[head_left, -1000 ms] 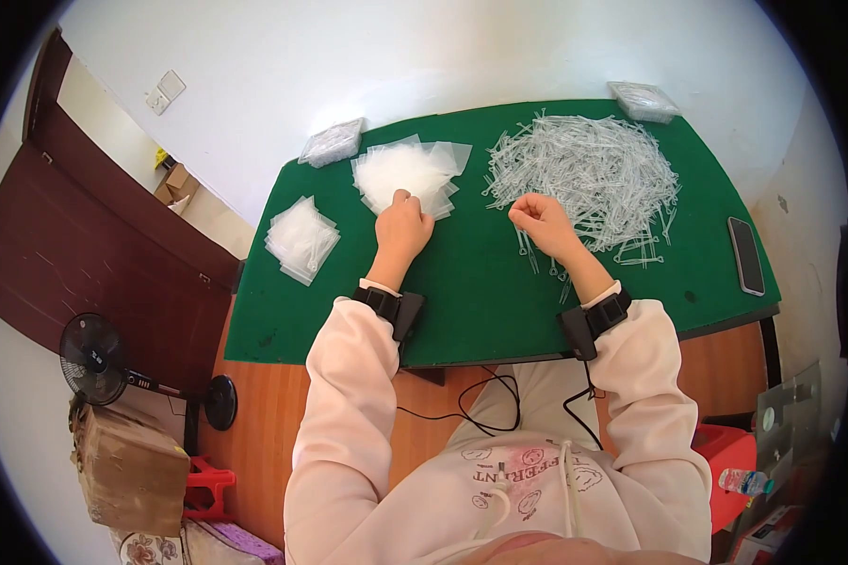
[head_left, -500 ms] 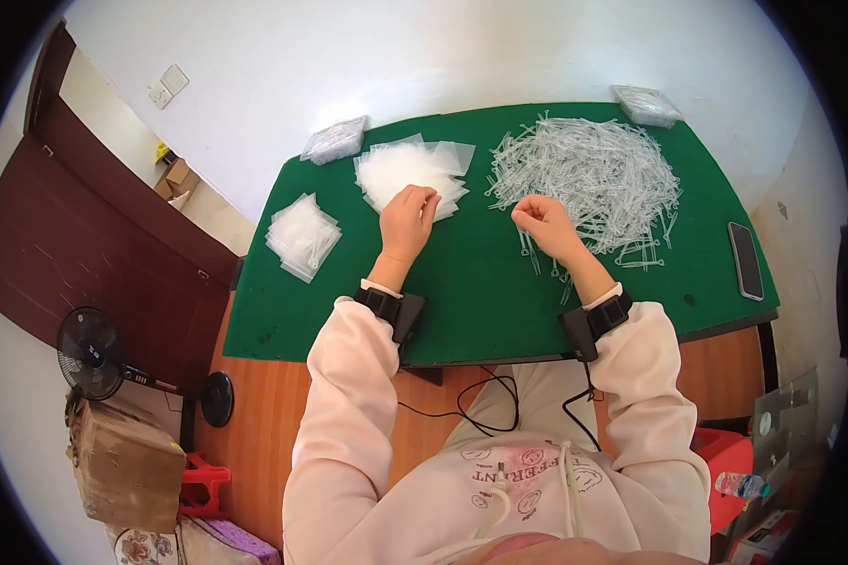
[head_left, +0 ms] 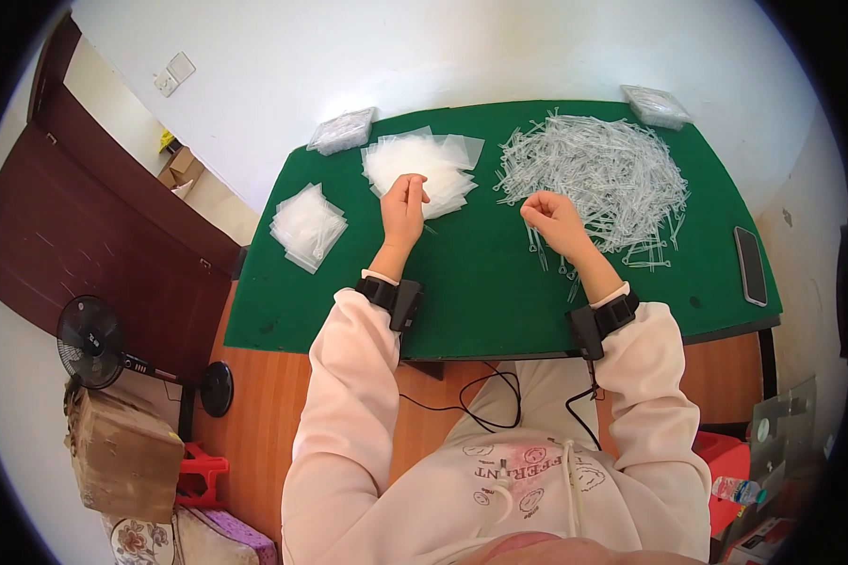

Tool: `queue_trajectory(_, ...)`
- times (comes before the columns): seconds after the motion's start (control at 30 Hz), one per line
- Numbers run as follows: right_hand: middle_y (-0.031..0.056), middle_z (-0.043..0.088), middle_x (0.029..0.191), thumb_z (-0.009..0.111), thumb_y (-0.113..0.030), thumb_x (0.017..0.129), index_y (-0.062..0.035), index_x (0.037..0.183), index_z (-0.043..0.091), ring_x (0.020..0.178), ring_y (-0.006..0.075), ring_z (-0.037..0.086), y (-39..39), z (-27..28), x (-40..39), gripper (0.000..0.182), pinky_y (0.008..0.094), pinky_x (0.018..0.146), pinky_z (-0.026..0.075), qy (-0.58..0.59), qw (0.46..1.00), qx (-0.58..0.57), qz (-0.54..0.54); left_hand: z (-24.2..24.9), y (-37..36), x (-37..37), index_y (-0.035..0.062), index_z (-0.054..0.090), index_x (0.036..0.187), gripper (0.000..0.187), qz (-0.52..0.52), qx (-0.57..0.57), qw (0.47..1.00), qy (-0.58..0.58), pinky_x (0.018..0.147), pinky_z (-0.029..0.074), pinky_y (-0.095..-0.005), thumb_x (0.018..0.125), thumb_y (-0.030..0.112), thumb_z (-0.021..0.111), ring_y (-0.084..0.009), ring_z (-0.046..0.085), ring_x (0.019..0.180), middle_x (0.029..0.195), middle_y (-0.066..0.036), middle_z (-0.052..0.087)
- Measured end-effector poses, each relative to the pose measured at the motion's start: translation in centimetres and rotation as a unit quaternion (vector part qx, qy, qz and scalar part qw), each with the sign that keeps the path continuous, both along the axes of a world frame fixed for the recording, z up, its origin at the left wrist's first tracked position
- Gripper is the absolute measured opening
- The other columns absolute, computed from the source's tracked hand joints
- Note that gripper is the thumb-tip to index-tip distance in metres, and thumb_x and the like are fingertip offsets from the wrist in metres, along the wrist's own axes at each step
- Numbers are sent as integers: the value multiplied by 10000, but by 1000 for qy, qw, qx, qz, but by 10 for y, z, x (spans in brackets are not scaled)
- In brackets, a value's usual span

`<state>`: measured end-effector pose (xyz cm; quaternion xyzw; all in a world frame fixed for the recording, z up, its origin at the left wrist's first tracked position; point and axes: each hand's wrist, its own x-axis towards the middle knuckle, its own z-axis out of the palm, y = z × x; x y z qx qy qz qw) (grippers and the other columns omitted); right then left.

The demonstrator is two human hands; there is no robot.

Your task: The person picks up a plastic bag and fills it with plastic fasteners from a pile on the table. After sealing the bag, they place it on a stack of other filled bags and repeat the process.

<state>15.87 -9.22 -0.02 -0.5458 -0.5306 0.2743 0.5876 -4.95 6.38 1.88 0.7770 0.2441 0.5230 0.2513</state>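
Note:
My left hand (head_left: 403, 212) is closed, its fingers curled together at the near edge of a stack of clear plastic bags (head_left: 415, 160). A faint clear sliver shows just below its fingertips; I cannot make out what it is. My right hand (head_left: 553, 226) makes a pinch at the left edge of a large heap of thin clear plastic sticks with looped ends (head_left: 603, 169). Whatever lies between its fingertips is hidden or too small to name. A smaller pile of filled-looking clear bags (head_left: 308, 226) lies left of my left hand.
Clear packs stand at the back left (head_left: 342, 130) and back right (head_left: 655, 106) of the green table (head_left: 471, 301). A phone (head_left: 750, 266) lies near the right edge. Black cables (head_left: 462, 400) hang below the front edge. A fan (head_left: 90, 341) stands at the left.
My left hand has turned, and its fingers are curled in more tightly. The right hand keeps its pinch by the heap. The whole view has shifted slightly.

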Motion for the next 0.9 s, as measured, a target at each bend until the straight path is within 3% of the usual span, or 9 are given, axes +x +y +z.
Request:
queue_trajectory(0.1,-40,510,647,554,-98,811,-23,760,555,580,23,441,0,-1,1,91,177,526,352,5,1000,2,7,-8,7,2,21,585,854,245,-114,-137,981,-70,420,320,-191,896,219,447,-49,414,453,574,-8,516)
queue_trajectory(0.3,1,555,660,605,-175,781,-22,782,593,615,78,492,6,-11,8,154,233,558,400,-77,997,5,-31,-11,-6,12,51,563,873,258,-157,-292,935,-123,391,362,-211,907,233,384,-79,408,423,536,0,428)
queue_trajectory(0.33,-7,552,663,603,-168,782,-25,783,595,615,77,485,5,-7,7,143,236,555,395,-75,997,-4,-33,-9,-8,13,57,565,836,219,-157,-303,935,-99,424,391,-261,870,192,396,-132,441,454,567,-41,465)
queue_trajectory(0.37,-18,540,662,595,-149,788,-23,769,586,618,70,477,6,-11,13,128,226,553,386,-75,997,7,-12,-19,-1,22,52,562,812,183,-55,-178,982,26,508,417,-338,807,163,418,-224,482,537,626,-100,497)
queue_trajectory(0.4,-27,521,654,584,-125,796,-21,766,574,609,59,469,6,-10,12,108,209,551,374,-53,999,4,9,-14,-10,25,74,573,822,222,-105,-198,974,-26,393,349,-269,857,186,385,-109,387,457,543,-7,406)
queue_trajectory(0.43,-35,510,653,575,-109,803,-26,769,563,591,48,457,4,-5,8,91,189,546,362,-60,998,-17,-4,-8,-18,28,74,572,795,213,-75,-18,997,-23,390,323,-264,834,165,384,-104,366,460,542,0,398)
queue_trajectory(0.5,-38,506,654,564,-94,812,-28,791,555,584,38,449,4,0,5,70,176,537,352,-46,998,-40,2,7,-40,34,85,552,793,204,-209,-348,909,-96,386,299,-237,850,226,415,-83,347,458,536,8,408)
queue_trajectory(0.63,-40,501,653,550,-74,818,-26,799,544,579,31,442,2,4,4,51,170,527,345,9,998,-54,17,0,-75,63,73,522,849,307,-307,-397,859,-105,377,280,-200,905,329,362,-58,359,441,548,14,430)
queue_trajectory(0.9,-29,513,649,554,-44,801,-13,787,539,585,38,457,6,-4,7,37,189,524,360,-13,1000,-19,11,-19,-91,66,79,512,881,263,-336,-426,834,-101,384,271,-199,901,305,380,-60,356,441,581,8,452)
